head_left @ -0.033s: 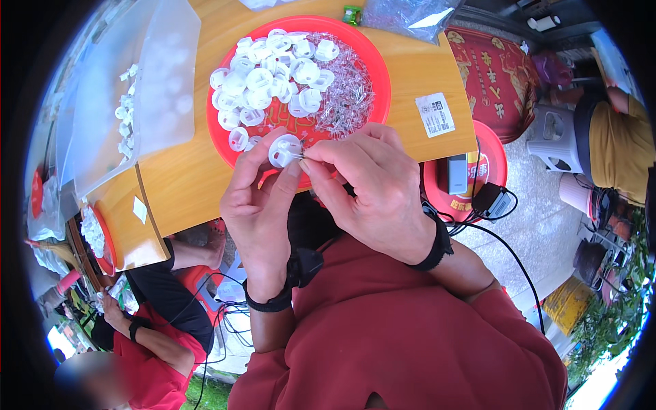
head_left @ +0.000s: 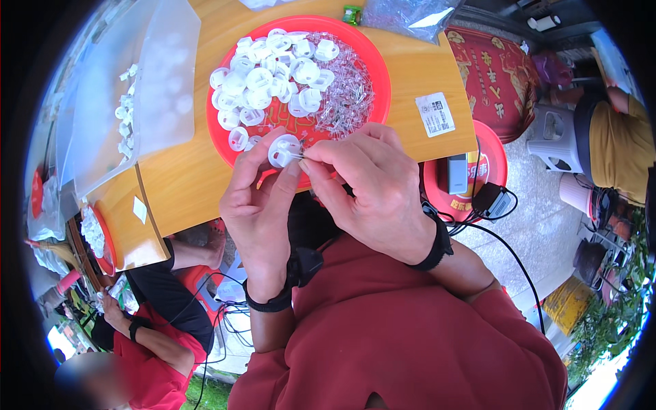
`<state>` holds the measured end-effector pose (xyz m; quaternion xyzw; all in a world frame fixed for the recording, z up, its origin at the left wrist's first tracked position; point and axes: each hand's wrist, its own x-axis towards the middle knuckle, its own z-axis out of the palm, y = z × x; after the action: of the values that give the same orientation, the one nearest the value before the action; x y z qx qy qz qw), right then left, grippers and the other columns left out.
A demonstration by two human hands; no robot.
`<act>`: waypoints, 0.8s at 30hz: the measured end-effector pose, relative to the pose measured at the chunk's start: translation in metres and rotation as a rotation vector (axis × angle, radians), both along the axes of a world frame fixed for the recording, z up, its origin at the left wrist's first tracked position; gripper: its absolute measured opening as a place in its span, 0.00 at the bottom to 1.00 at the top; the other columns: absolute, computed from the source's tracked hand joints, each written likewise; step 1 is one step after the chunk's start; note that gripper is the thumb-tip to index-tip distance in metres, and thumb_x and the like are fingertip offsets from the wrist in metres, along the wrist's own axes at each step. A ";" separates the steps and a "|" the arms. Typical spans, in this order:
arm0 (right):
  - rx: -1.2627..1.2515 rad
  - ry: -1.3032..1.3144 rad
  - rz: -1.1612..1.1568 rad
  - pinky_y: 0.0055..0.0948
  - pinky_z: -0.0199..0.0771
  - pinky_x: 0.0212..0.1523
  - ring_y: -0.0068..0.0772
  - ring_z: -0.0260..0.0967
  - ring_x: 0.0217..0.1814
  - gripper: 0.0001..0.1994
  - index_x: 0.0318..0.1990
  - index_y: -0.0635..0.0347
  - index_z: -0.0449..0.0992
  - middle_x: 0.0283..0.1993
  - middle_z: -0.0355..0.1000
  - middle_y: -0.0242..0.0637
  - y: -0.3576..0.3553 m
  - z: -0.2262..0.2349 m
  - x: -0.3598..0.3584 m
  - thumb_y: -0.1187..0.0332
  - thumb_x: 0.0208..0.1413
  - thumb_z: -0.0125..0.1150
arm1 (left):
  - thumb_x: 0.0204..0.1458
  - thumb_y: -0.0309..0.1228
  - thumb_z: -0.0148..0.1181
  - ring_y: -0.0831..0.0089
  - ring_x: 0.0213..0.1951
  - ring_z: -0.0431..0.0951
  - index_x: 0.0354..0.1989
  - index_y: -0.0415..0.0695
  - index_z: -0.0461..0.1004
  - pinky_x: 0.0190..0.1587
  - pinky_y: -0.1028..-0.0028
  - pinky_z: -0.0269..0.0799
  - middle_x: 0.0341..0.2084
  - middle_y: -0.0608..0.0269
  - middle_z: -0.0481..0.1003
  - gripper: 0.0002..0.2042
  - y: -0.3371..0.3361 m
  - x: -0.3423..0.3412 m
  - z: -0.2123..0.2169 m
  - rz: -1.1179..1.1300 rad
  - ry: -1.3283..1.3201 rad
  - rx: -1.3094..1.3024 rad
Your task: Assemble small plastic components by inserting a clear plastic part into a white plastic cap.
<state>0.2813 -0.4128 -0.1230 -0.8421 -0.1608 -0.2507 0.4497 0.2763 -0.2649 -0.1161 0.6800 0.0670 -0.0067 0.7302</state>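
My left hand (head_left: 258, 205) pinches a round white plastic piece (head_left: 283, 150) with cut-out holes between thumb and fingers, above the near rim of a red round tray (head_left: 379, 89). Close against its right side, my right hand (head_left: 372, 188) is closed, thumb and forefinger gripping the thin wire legs (head_left: 298, 156) of a small part. The part's head is hard to make out at the white piece. On the tray lie a heap of similar white plastic pieces (head_left: 260, 80) and, to their right, a pile of small clear parts with thin wire legs (head_left: 345, 96).
A translucent plastic bin (head_left: 167, 82) with white pieces stands at the left of the wooden table (head_left: 184, 184). A printed label (head_left: 435, 115) lies at the right. Cables (head_left: 516, 253) run by a red stool (head_left: 437, 181). A co-worker in red (head_left: 160, 348) sits lower left.
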 end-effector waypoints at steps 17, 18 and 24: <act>0.003 -0.026 0.012 0.39 0.68 0.42 0.41 0.68 0.28 0.07 0.33 0.60 0.71 0.24 0.67 0.37 0.003 -0.008 0.000 0.74 0.49 0.64 | 0.53 0.15 0.61 0.80 0.44 0.76 0.54 0.37 0.75 0.47 0.78 0.76 0.42 0.67 0.75 0.18 0.003 0.000 -0.001 -0.029 0.003 0.086; 0.019 -0.012 0.020 0.39 0.67 0.42 0.41 0.68 0.28 0.07 0.33 0.60 0.71 0.24 0.68 0.37 0.003 -0.007 0.000 0.74 0.49 0.64 | 0.53 0.15 0.61 0.80 0.44 0.76 0.54 0.37 0.75 0.47 0.78 0.76 0.42 0.67 0.75 0.19 0.003 -0.001 -0.001 -0.026 0.007 0.094; 0.007 0.017 0.028 0.37 0.70 0.41 0.38 0.71 0.27 0.07 0.34 0.60 0.74 0.26 0.72 0.36 0.000 -0.004 -0.001 0.76 0.48 0.67 | 0.53 0.15 0.61 0.79 0.44 0.76 0.54 0.38 0.75 0.47 0.78 0.75 0.42 0.66 0.75 0.19 0.004 -0.001 -0.004 -0.034 0.024 0.077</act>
<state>0.2808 -0.4130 -0.1274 -0.8402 -0.1680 -0.2378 0.4574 0.2754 -0.2605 -0.1197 0.7086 0.0643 -0.0247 0.7022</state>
